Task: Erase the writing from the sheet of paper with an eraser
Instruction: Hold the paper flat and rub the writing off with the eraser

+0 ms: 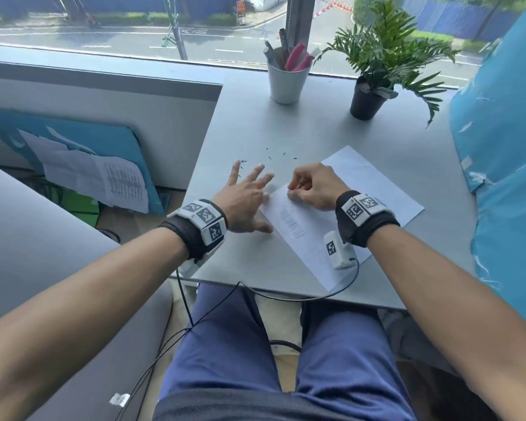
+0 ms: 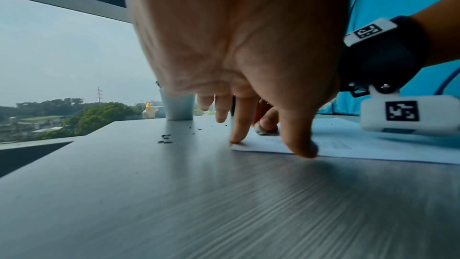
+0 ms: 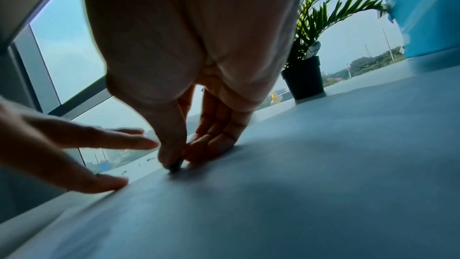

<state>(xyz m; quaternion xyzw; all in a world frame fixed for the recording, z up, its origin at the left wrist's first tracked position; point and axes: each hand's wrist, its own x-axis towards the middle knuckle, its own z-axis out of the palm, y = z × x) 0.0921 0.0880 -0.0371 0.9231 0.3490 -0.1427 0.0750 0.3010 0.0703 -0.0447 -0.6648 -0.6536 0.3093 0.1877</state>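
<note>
A white sheet of paper point(image 1: 374, 189) lies at an angle on the grey table point(image 1: 316, 129), with faint grey writing point(image 1: 292, 223) near its left edge. My right hand point(image 1: 312, 188) pinches a small white eraser point(image 1: 289, 193) between thumb and fingers and presses it on the paper's upper left corner. In the left wrist view the eraser point(image 2: 261, 129) shows against the paper point(image 2: 373, 145). My left hand point(image 1: 246, 199) lies flat with straight, spread fingers, its thumb and forefinger on the paper's left edge. From the right wrist, the eraser point(image 3: 175, 166) is a dark tip under the thumb.
A white cup of pens point(image 1: 286, 77) and a potted plant point(image 1: 374, 83) stand at the table's far edge by the window. Dark eraser crumbs point(image 1: 274, 158) lie scattered beyond my hands. A blue covered panel point(image 1: 504, 147) borders the right side. A cable point(image 1: 286, 294) hangs off the near edge.
</note>
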